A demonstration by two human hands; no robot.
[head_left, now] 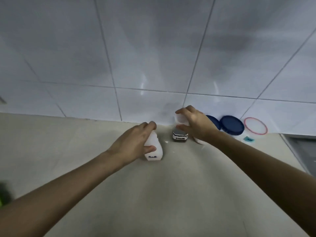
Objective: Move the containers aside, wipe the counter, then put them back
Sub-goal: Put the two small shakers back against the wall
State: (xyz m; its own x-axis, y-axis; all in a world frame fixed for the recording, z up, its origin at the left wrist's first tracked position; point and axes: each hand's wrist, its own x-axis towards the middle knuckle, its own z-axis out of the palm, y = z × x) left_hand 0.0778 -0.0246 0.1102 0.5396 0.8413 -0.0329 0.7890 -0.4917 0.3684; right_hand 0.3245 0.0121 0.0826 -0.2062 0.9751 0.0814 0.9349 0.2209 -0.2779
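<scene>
Left hand (135,142) wrapped around the white salt container (153,149), base near on the beige counter (171,194). Right hand (195,124) closed over the white lid of the dark seasoning jar (180,135), farther right, by the tiled wall (153,57). Beside it, two blue-lidded tubs (231,125).

Two hands (135,141), three white containers (153,149), two blue lids (231,125)
</scene>
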